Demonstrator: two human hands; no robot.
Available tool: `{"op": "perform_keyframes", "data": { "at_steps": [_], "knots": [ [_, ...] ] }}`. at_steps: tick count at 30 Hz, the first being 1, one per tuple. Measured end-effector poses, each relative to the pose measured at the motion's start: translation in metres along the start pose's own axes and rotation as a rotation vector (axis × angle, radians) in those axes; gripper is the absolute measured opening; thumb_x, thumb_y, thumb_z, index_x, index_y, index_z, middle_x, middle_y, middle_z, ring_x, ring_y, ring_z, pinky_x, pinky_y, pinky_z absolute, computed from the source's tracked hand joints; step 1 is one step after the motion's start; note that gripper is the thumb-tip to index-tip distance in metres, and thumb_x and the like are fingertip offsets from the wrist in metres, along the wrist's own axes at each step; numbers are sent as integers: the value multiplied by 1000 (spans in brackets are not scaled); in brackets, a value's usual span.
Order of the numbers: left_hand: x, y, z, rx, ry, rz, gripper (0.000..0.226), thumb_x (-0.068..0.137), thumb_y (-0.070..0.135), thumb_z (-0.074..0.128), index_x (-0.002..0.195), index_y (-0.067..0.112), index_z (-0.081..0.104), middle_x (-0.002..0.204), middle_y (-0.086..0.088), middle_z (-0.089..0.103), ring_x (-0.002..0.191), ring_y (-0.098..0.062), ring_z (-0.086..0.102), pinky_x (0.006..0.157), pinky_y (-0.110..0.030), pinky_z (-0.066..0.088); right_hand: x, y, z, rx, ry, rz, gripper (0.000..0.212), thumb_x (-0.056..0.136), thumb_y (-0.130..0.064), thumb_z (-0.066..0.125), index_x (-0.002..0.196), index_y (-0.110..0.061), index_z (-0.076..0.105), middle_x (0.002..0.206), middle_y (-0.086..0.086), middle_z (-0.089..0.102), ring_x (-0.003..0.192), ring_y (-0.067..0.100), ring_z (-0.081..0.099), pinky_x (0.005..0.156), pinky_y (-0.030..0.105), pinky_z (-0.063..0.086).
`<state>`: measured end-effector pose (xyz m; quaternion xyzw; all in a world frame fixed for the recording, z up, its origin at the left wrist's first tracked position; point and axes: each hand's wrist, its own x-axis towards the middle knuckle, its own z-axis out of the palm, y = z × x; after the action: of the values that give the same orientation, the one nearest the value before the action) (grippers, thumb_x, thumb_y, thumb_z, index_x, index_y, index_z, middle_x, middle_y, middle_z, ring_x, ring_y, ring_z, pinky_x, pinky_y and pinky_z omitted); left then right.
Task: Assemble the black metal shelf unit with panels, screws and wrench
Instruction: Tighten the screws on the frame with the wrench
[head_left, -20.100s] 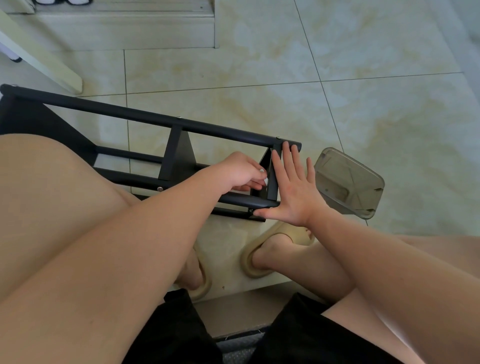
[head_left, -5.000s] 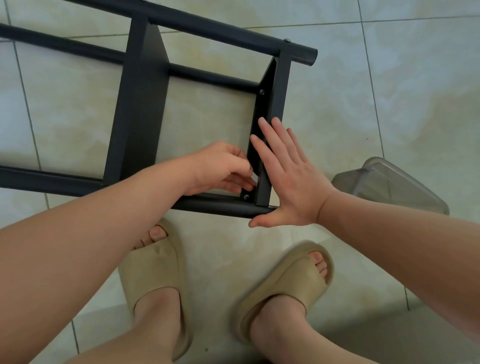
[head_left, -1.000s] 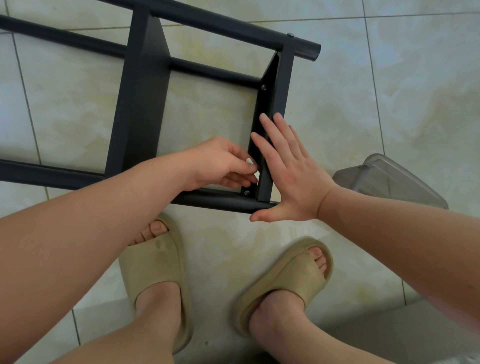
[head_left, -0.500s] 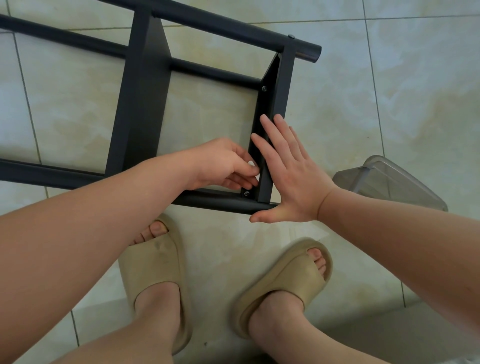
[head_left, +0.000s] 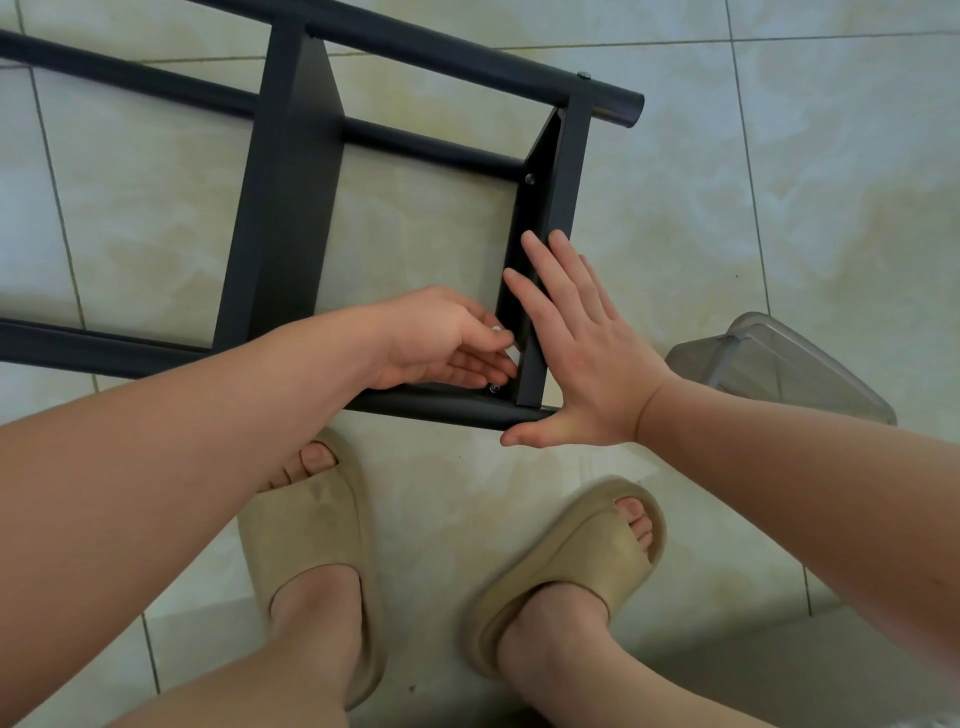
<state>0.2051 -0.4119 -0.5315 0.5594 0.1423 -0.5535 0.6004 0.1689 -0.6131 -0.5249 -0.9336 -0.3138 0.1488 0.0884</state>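
My feet in the beige slippers (head_left: 311, 530) are resting on the tiled floor (head_left: 779, 182), and just beyond my toes the black shelf frame (head_left: 291, 208) is lying on its side. My left hand (head_left: 447, 338) is reaching into the near corner of the frame. Its fingers are curling and pinching a small pale thing (head_left: 511, 354), probably the wrench, but it is too small to tell. It is working just above the lower screw (head_left: 493, 388), beside the near tube (head_left: 441, 408). My right hand (head_left: 582, 358) is lying open and flat, its fingers pressing against the end panel (head_left: 558, 208) from outside and its thumb reaching under the tube end. Farther up the panel, another screw (head_left: 530, 179) is sitting beside the rear tube, and the far tube (head_left: 467, 57) is crossing the top. A clear plastic container (head_left: 779, 364) is standing on the floor to my right. I think the danger is this: my right hand is only pushing, not gripping, so the panel may be sliding sideways, the holes may be going out of line and the screw may be entering crooked. The pinch is also weak, so the tool could slip and the screw could roll away on the tiles.
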Motion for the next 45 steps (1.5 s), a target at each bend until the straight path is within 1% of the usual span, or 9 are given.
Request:
{"op": "perform_keyframes", "data": {
  "at_steps": [11, 15, 21, 29, 33, 38, 40, 42, 45],
  "knots": [
    [-1, 5, -1, 105, -39, 2, 14, 100, 13, 55, 89, 10, 64, 85, -7, 75, 86, -18, 71, 91, -33, 55, 0, -1, 0, -3, -1, 1, 132, 71, -95, 43, 158, 1, 18, 167, 23, 1, 155, 40, -7, 123, 60, 11],
    [-4, 4, -1, 182, -40, 23, 15, 101, 12, 54, 89, 11, 64, 81, -3, 75, 86, -16, 71, 90, -31, 54, 0, 0, 1, -1, 0, -1, 132, 71, -95, 43, 158, 2, 18, 167, 23, 1, 155, 40, -7, 124, 60, 11],
    [-5, 4, -4, 294, -44, 71, 18, 101, 12, 54, 85, 12, 63, 85, -5, 74, 82, -13, 69, 87, -31, 53, 0, 0, -1, -5, -5, 2, 132, 71, -95, 41, 158, 2, 18, 167, 23, 0, 155, 40, -8, 124, 60, 10],
    [-7, 0, -9, 370, -70, 81, 16, 100, 9, 56, 87, 12, 64, 86, -4, 75, 87, -15, 70, 93, -37, 53, 0, 0, 0, 3, 8, -2, 132, 72, -95, 41, 158, 2, 19, 167, 24, 2, 155, 41, -6, 124, 60, 10],
    [-8, -3, -9, 383, -85, 69, 16, 99, 6, 56, 86, 12, 64, 82, -1, 74, 82, -12, 69, 90, -34, 53, 0, 0, 0, 0, 11, -3, 132, 71, -94, 43, 157, 3, 19, 166, 24, 2, 154, 41, -6, 124, 60, 10],
    [-8, -5, -8, 394, -97, 70, 17, 98, 2, 56, 86, 10, 64, 79, 1, 73, 74, -8, 68, 80, -24, 55, 0, -1, 1, -9, 13, -2, 132, 72, -94, 43, 157, 2, 19, 166, 24, 3, 154, 41, -5, 124, 60, 10],
    [-9, -5, -8, 428, -97, 79, 17, 98, 3, 57, 85, 10, 65, 75, 5, 72, 70, -5, 66, 73, -19, 55, 0, -1, 1, -10, 13, 0, 132, 71, -94, 43, 157, 2, 19, 166, 24, 3, 154, 41, -5, 124, 59, 10],
    [-9, -5, -8, 506, -93, 89, 17, 97, 7, 60, 83, 13, 66, 67, 12, 68, 62, -1, 61, 65, -16, 48, 0, 0, 1, -11, 12, 0, 132, 71, -94, 43, 157, 3, 20, 166, 24, 3, 154, 41, -5, 124, 59, 10],
    [-9, -4, -8, 623, -89, 95, 20, 96, 13, 62, 78, 19, 66, 58, 16, 59, 55, -1, 51, 62, -18, 40, 0, 0, 1, -4, 15, 1, 132, 71, -94, 44, 157, 3, 20, 166, 24, 3, 154, 41, -5, 124, 59, 9]
  ]
}}
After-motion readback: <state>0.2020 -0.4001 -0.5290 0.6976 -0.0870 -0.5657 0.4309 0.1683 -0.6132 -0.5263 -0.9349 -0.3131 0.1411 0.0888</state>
